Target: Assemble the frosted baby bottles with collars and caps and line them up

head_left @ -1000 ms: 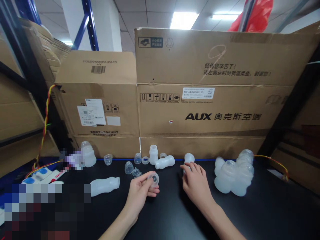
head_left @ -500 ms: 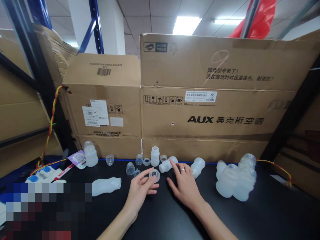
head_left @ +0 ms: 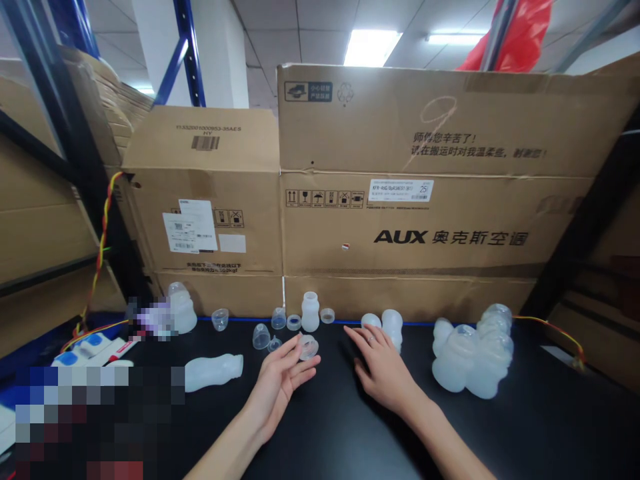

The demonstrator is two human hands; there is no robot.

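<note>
My left hand [head_left: 280, 381] lies palm up on the black table [head_left: 330, 427] and pinches a small clear plastic cap [head_left: 309, 347] between thumb and fingertips. My right hand [head_left: 383, 372] rests palm down with its fingers stretched out flat, a ring on one of them. Its fingertips reach two small milky plastic bottles [head_left: 393, 325] that sit side by side just behind it. A third small bottle [head_left: 310, 311] stands upright at the back, between the hands.
Clear caps [head_left: 260, 336] and rings [head_left: 327, 315] lie along the table's back edge. One bottle [head_left: 213, 371] lies on its side at the left. A heap of capped bottles [head_left: 473, 360] sits at the right. Large cardboard boxes [head_left: 400, 220] wall off the back.
My right hand swept left to the bottle lying on its side, then back right. That bottle now sits beside the other one. My left hand kept hold of the clear cap.
</note>
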